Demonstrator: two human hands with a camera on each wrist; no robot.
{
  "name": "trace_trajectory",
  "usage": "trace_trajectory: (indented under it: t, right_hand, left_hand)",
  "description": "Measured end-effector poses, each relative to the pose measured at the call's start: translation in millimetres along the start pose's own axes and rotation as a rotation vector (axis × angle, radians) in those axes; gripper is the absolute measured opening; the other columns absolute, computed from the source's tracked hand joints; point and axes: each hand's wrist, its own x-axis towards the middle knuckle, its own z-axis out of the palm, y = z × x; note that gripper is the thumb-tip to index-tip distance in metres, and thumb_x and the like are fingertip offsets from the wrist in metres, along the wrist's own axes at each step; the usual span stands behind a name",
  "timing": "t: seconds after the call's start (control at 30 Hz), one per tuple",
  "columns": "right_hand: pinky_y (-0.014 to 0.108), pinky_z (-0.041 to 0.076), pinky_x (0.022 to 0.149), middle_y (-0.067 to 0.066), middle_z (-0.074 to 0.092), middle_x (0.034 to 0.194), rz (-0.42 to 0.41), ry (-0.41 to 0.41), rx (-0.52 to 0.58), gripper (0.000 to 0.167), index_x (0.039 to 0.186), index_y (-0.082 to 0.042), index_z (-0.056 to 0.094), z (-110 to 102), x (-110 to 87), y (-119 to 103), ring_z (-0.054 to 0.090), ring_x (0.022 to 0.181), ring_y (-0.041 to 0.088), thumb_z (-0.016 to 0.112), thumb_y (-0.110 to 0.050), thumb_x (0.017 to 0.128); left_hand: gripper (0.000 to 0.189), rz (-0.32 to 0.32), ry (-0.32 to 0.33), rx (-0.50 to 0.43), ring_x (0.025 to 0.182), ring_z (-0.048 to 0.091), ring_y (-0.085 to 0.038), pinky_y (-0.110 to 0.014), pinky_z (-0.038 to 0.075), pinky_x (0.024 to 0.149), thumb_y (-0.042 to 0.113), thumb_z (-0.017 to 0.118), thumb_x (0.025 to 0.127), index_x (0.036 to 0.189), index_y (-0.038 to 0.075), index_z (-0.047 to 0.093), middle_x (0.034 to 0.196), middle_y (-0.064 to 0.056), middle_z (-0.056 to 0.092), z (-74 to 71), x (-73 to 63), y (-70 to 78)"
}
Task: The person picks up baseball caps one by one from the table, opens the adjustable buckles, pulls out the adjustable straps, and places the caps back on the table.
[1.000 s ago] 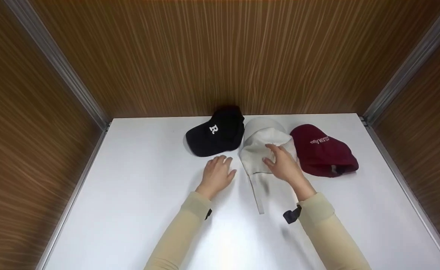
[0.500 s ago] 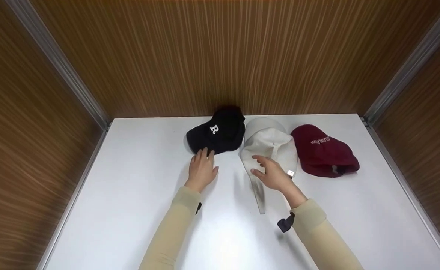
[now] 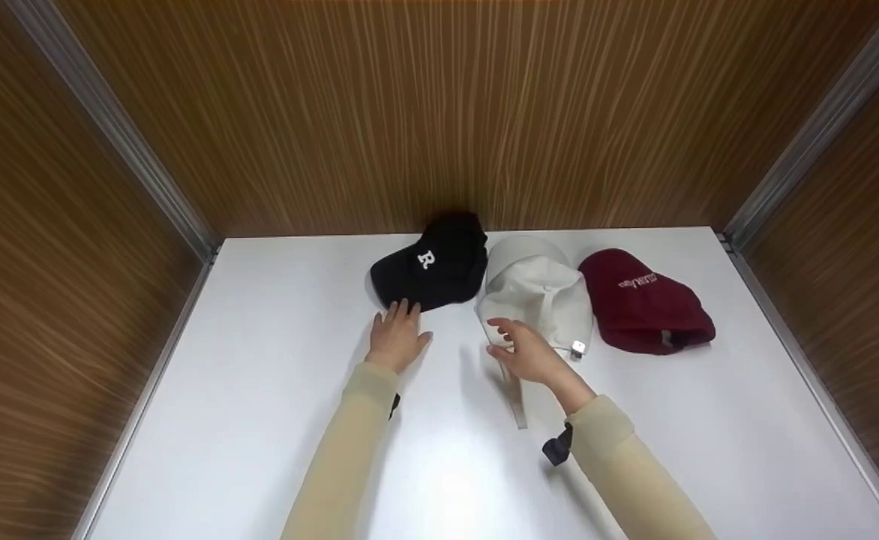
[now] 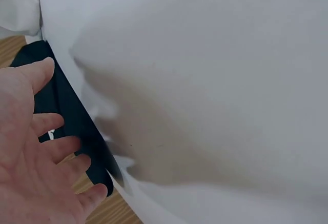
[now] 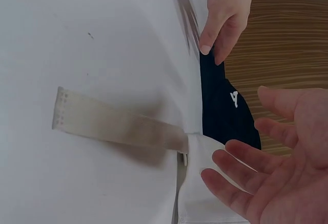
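Note:
A black cap (image 3: 447,262) with a white letter R lies at the back, brim to the left. My left hand (image 3: 397,337) reaches it with fairly straight fingers, fingertips right at the brim's near edge. In the left wrist view, the spread fingers overlap the dark cap (image 4: 66,101). Beside it lies a white cap (image 3: 537,285), its strap (image 5: 123,124) stretched toward me across the table. My right hand (image 3: 529,356) hovers over the near end of the white cap, fingers apart and loosely bent, holding nothing.
A maroon cap (image 3: 642,304) with pale lettering lies to the right of the white one. The white table (image 3: 274,375) is bounded by a wood-grain back panel (image 3: 447,112) and side panels with metal rails.
My left hand has moved left and slightly forward to the black cap's brim. My right hand has drawn back toward me and left over the white cap. The caps stay in place.

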Motion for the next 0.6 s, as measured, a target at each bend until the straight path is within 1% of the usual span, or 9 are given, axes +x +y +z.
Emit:
trace_trajectory:
  t: [0.13, 0.3, 0.5, 0.6]
  right_hand:
    - [0.051, 0.047, 0.092, 0.027, 0.059, 0.120, -0.003, 0.000, -0.008, 0.045, 0.136, 0.001, 0.052, 1.5, 1.9, -0.6, 0.058, 0.108, 0.040, 0.065, -0.012, 0.094]
    - [0.051, 0.046, 0.092, 0.028, 0.059, 0.118, -0.014, -0.005, -0.008, 0.045, 0.135, 0.002, 0.053, 3.3, 2.4, 0.0, 0.058, 0.107, 0.040, 0.065, -0.012, 0.094]
    - [0.052, 0.046, 0.092, 0.028, 0.059, 0.116, -0.029, -0.023, -0.017, 0.045, 0.135, 0.004, 0.052, 6.6, 1.8, 2.4, 0.058, 0.106, 0.040, 0.065, -0.011, 0.094]
    - [0.051, 0.046, 0.093, 0.028, 0.059, 0.117, -0.014, -0.032, -0.006, 0.045, 0.135, 0.003, 0.052, 7.3, 1.6, 2.4, 0.058, 0.108, 0.041, 0.065, -0.011, 0.094]
  left_hand:
    - [0.062, -0.011, -0.033, -0.001, 0.140, 0.032, -0.036, -0.057, 0.027, 0.110, 0.044, 0.052, 0.100, 0.148, 0.005, 0.042, 0.152, -0.019, 0.037, 0.5, 2.3, -2.2]
    - [0.060, -0.022, -0.035, -0.001, 0.138, 0.033, -0.041, -0.058, 0.026, 0.109, 0.044, 0.050, 0.101, 0.147, 0.006, 0.044, 0.151, -0.018, 0.039, 0.5, 3.3, -2.4]
    - [0.058, -0.018, -0.024, 0.028, 0.135, 0.036, -0.043, -0.060, 0.028, 0.108, 0.046, 0.049, 0.101, 0.145, 0.009, 0.046, 0.147, -0.017, 0.042, 0.9, 2.9, -2.6]
    - [0.058, -0.018, -0.014, 0.034, 0.134, 0.037, -0.043, -0.060, 0.028, 0.107, 0.047, 0.049, 0.101, 0.145, 0.010, 0.047, 0.146, -0.017, 0.044, 1.1, 2.8, -3.3]
